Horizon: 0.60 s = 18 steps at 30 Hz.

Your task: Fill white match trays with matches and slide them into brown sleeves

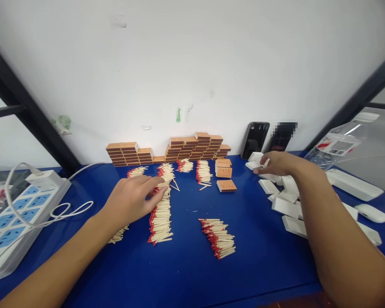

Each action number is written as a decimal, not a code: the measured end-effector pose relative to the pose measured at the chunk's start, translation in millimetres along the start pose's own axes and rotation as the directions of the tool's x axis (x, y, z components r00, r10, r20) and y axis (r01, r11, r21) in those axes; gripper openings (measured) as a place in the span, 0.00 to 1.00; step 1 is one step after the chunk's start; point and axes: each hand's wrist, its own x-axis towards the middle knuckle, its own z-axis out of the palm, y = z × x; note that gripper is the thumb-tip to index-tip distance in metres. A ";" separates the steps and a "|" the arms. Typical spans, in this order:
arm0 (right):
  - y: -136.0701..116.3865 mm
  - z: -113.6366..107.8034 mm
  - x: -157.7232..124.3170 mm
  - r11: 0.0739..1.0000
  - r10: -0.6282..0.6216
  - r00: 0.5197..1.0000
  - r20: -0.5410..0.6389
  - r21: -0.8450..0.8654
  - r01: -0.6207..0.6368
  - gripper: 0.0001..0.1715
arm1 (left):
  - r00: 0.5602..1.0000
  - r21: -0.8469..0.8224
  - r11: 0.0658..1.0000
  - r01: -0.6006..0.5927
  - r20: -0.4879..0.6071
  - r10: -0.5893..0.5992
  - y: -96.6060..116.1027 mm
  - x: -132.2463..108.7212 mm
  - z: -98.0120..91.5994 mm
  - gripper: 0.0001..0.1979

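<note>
My left hand (135,200) lies over a long row of red-tipped matches (161,211) on the blue table (186,265), fingers together and touching the sticks. My right hand (277,163) reaches to the far right and closes its fingers on a white inner matchbox tray (255,161). More white trays (285,201) lie in a loose heap under that forearm. Another pile of matches (218,237) sits in the middle foreground. Smaller match bundles (203,172) lie near the wall.
Orange matchboxes (179,149) are stacked along the wall, with loose ones (226,185) in front. Two dark phones (255,139) lean on the wall. A white power strip (15,214) with cable lies left. A plastic bag (335,147) and white devices (356,185) lie right.
</note>
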 end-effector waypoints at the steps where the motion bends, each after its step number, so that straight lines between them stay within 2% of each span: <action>1: -1.0 2.2 1.8 1.000 -0.004 1.000 0.001 -0.009 0.004 0.24 | 1.000 0.002 1.000 0.002 0.000 -0.002 -0.2 -0.1 -0.1 0.12; 7: -10.1 15.8 16.6 0.996 -0.051 0.999 -0.007 -0.074 0.050 0.33 | 1.000 -0.010 1.000 0.012 0.006 -0.012 -0.1 1.0 0.0 0.12; 11: -10.5 21.4 23.9 0.995 -0.042 0.998 0.051 -0.089 0.046 0.29 | 1.000 -0.014 1.000 0.004 -0.013 -0.004 -0.8 1.0 0.5 0.12; 15: -1.8 19.0 19.4 0.998 -0.028 0.991 0.132 -0.051 0.035 0.27 | 1.000 -0.011 1.000 0.002 -0.006 -0.002 -0.8 0.9 0.0 0.11; 18: 3.9 17.3 13.3 0.999 -0.017 0.992 0.122 -0.026 0.020 0.26 | 1.000 -0.012 1.000 0.000 0.010 0.000 -1.1 0.9 0.2 0.11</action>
